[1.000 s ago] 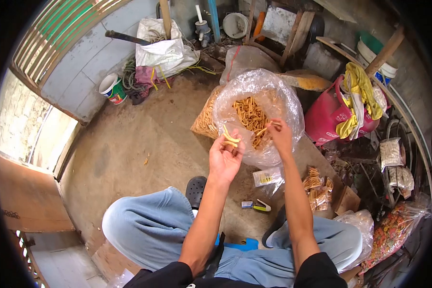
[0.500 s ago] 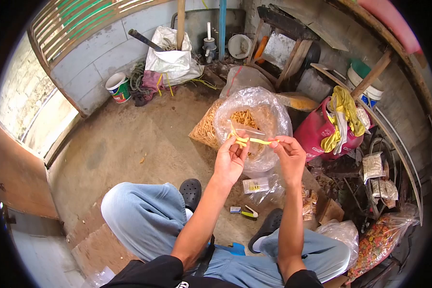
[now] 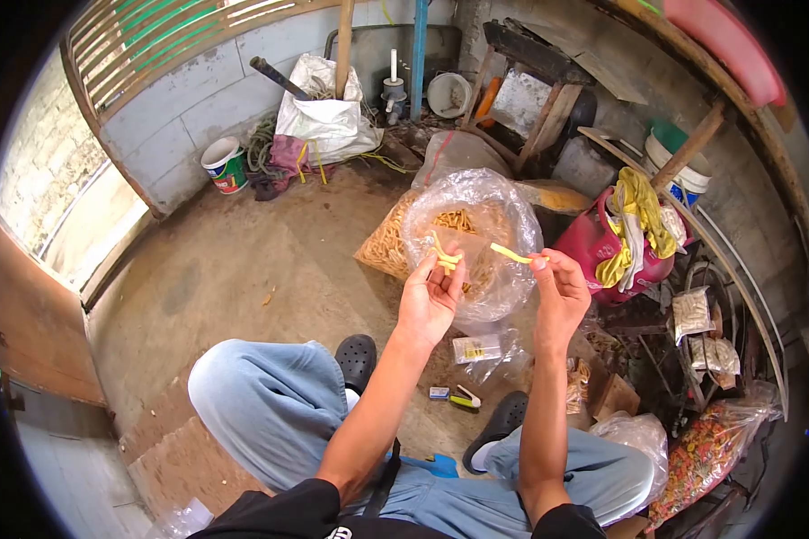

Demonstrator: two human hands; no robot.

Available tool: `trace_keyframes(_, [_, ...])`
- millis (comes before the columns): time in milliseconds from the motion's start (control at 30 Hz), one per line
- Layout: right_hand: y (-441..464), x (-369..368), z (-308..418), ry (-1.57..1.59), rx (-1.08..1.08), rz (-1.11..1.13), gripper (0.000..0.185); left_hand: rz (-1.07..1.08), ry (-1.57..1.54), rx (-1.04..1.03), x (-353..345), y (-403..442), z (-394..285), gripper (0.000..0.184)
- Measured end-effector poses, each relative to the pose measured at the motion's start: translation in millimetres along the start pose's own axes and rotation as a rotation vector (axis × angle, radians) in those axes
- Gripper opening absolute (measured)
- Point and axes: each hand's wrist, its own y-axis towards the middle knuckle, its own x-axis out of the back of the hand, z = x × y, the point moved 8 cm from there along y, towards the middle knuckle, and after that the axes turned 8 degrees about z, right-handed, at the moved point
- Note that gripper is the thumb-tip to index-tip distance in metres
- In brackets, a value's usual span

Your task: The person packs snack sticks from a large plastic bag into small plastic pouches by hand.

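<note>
My left hand (image 3: pixel 433 301) is closed around a bundle of thin yellow strips (image 3: pixel 447 260), whose ends stick up past the fingertips. Between thumb and fingers, my right hand (image 3: pixel 564 292) pinches one yellow strip (image 3: pixel 511 254), which points left with its far end free. A gap separates the two hands. Beyond them stands a large open clear plastic bag (image 3: pixel 520 211) holding brown stick-shaped snacks (image 3: pixel 388 235). What looks like a clear plastic sheet or pouch shows by the left fingertips; I cannot tell whether it is held.
On the floor between my feet lie a stapler (image 3: pixel 465 398), a small blue-and-white box (image 3: pixel 439 393) and a clear packet (image 3: pixel 476 349). A red bin with yellow cloth (image 3: pixel 640 225) stands right. A bag of colourful snacks (image 3: pixel 715 458) leans lower right; a paint bucket (image 3: pixel 225 165) sits far left.
The yellow strip that stretched between both hands is now apart from the left hand's bundle. My right hand has moved right with it; my left hand has barely moved.
</note>
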Motion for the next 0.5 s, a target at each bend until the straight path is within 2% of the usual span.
trace_keyframes(167, [-5, -10, -12, -0.113, -0.024, 0.052, 0.015, -0.014, -0.006, -0.014, -3, -3, -2, 0.022])
trace_keyframes(267, [-7, -18, -21, -0.123, -0.03, 0.06, 0.014, 0.042, 0.028, 0.048, -7, -6, 5, 0.024])
trace_keyframes(333, [-8, -27, -10, -0.3, 0.138, 0.111, 0.016, 0.085, 0.087, 0.084, -8, -7, 12, 0.026])
trace_keyframes(500, [-9, -22, -28, -0.335, 0.116, 0.126, 0.017, 0.108, 0.197, 0.071, -17, -12, 24, 0.027])
